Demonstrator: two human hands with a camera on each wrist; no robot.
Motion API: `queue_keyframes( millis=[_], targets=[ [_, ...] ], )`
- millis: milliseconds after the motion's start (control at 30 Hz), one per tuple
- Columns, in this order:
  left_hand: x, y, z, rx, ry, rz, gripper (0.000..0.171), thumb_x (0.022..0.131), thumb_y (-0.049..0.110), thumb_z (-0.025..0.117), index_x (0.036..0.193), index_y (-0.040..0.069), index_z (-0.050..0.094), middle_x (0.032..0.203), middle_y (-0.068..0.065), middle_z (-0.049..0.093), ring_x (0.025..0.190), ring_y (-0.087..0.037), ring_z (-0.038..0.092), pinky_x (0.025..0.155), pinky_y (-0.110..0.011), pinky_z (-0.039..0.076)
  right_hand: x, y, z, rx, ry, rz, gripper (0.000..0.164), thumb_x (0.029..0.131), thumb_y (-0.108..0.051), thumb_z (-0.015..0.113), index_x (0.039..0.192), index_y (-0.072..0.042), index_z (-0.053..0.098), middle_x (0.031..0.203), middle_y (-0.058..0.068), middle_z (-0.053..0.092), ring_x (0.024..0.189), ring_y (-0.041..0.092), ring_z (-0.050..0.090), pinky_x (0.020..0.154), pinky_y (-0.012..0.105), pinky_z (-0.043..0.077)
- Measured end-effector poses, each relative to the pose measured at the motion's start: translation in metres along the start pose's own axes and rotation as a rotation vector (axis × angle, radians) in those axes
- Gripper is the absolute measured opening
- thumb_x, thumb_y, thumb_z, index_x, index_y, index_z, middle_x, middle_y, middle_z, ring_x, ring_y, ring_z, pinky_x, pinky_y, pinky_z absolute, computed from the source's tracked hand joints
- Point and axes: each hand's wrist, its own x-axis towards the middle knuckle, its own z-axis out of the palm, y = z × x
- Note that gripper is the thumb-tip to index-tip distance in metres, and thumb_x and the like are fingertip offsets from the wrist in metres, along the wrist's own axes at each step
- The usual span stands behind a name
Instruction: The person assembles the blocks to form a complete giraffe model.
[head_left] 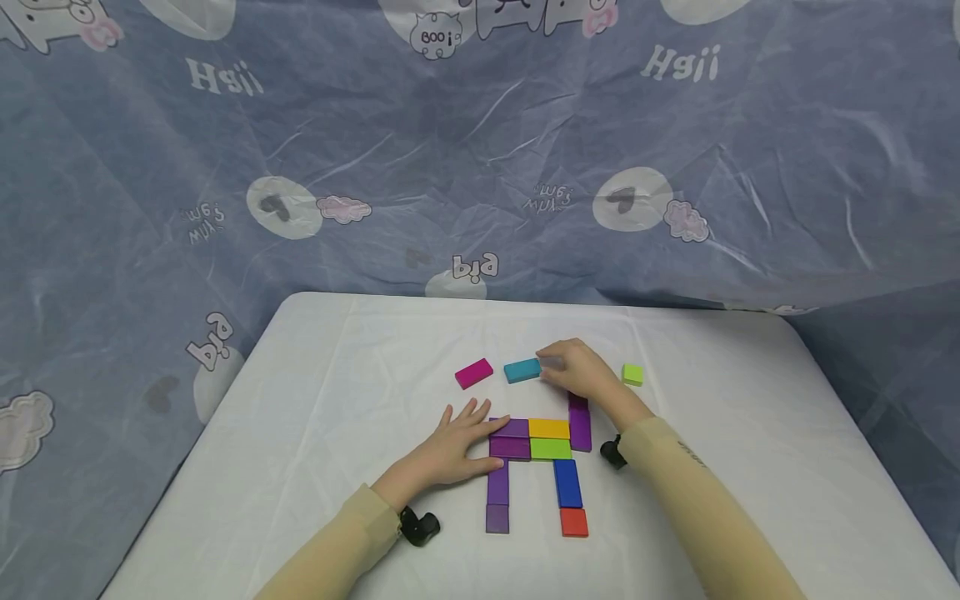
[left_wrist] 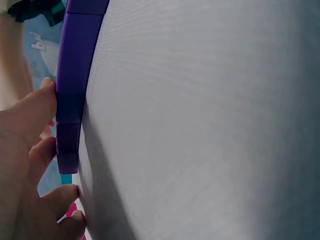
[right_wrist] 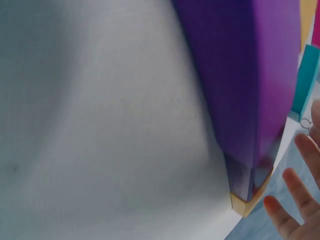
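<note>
My left hand [head_left: 453, 446] has its fingers spread. Its index fingertip is at the upper violet block [head_left: 513, 428], and its thumb tip touches the violet leg block [head_left: 498, 482]. Along the violet row [left_wrist: 77, 65], the left wrist view shows thumb and index at the side. Above the upright purple block [head_left: 581, 429], my right hand [head_left: 581, 369] reaches over with fingertips close to the teal block [head_left: 522, 371]. A greyish patch shows between its fingers. The right wrist view shows those fingers [right_wrist: 300, 192] apart, beside the teal block [right_wrist: 305, 82]; the thumb's hold is hidden.
Yellow [head_left: 548, 429] and lime [head_left: 551, 450] blocks adjoin the violet ones. Blue [head_left: 567, 483] and red [head_left: 574, 522] blocks form a right-hand column. A magenta block [head_left: 474, 373] and a small lime block [head_left: 632, 374] lie apart on the white table [head_left: 360, 358].
</note>
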Motion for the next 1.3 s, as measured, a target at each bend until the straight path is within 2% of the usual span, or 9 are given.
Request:
queue_keyframes(
  millis=[300, 467, 633, 833, 1000, 1133, 1300],
  targets=[
    [0.000, 0.000, 0.000, 0.005, 0.002, 0.006, 0.067, 0.093, 0.055, 0.058, 0.153, 0.035, 0.035, 0.164, -0.008, 0.022, 0.154, -0.031, 0.010, 0.121, -0.062, 0.004, 0.003, -0.005, 0.011, -0.177, -0.010, -0.044, 0.045, 0.088, -0.020, 0.074, 0.130, -0.008, 0.065, 0.128, 0.012, 0.067, 0.125, 0.036, 0.054, 0.107, 0.055, 0.042],
    [0.001, 0.001, 0.000, 0.003, 0.003, 0.004, 0.067, 0.093, 0.055, 0.058, 0.153, 0.035, 0.035, 0.164, -0.008, 0.022, 0.154, -0.031, 0.010, 0.121, -0.062, 0.004, 0.002, -0.008, 0.011, -0.245, 0.006, -0.063, 0.040, 0.087, -0.020, 0.075, 0.125, -0.008, 0.069, 0.122, 0.011, 0.070, 0.121, 0.036, 0.055, 0.103, 0.059, 0.043],
    [0.001, 0.001, 0.000, 0.003, 0.003, -0.001, 0.067, 0.093, 0.054, 0.059, 0.153, 0.035, 0.035, 0.164, -0.008, 0.022, 0.154, -0.031, 0.010, 0.121, -0.062, 0.003, 0.002, -0.010, 0.011, -0.240, 0.016, -0.051, 0.035, 0.085, -0.021, 0.077, 0.117, -0.007, 0.073, 0.117, 0.010, 0.072, 0.116, 0.034, 0.056, 0.100, 0.056, 0.045],
    [0.001, 0.002, 0.000, 0.002, 0.005, 0.003, 0.067, 0.093, 0.052, 0.060, 0.153, 0.034, 0.036, 0.164, -0.009, 0.022, 0.154, -0.032, 0.010, 0.121, -0.063, 0.004, 0.003, -0.010, 0.012, -0.207, 0.053, -0.041, 0.032, 0.080, -0.020, 0.082, 0.108, -0.007, 0.076, 0.109, 0.010, 0.074, 0.098, 0.028, 0.057, 0.090, 0.047, 0.049],
    [-0.001, 0.002, 0.000, -0.004, -0.002, -0.002, 0.067, 0.093, 0.052, 0.060, 0.153, 0.034, 0.035, 0.164, -0.009, 0.021, 0.154, -0.032, 0.010, 0.121, -0.063, 0.003, 0.008, -0.004, 0.002, -0.141, 0.082, 0.038, 0.034, 0.082, -0.021, 0.078, 0.111, -0.005, 0.073, 0.106, 0.012, 0.072, 0.095, 0.028, 0.056, 0.087, 0.044, 0.051],
    [-0.001, 0.002, 0.000, -0.021, -0.002, -0.001, 0.067, 0.093, 0.053, 0.059, 0.153, 0.033, 0.036, 0.164, -0.009, 0.021, 0.154, -0.031, 0.010, 0.121, -0.062, 0.002, 0.010, 0.008, -0.010, -0.038, 0.141, 0.178, 0.037, 0.087, -0.021, 0.072, 0.117, 0.000, 0.068, 0.114, 0.018, 0.068, 0.104, 0.034, 0.057, 0.091, 0.048, 0.051],
    [-0.002, 0.002, 0.000, -0.026, 0.001, 0.003, 0.067, 0.093, 0.053, 0.059, 0.153, 0.034, 0.036, 0.164, -0.008, 0.021, 0.154, -0.030, 0.009, 0.122, -0.061, 0.001, 0.007, 0.028, -0.022, 0.019, 0.240, 0.369, 0.042, 0.090, -0.022, 0.068, 0.122, 0.005, 0.063, 0.119, 0.024, 0.063, 0.104, 0.037, 0.059, 0.093, 0.049, 0.051]
  ],
)
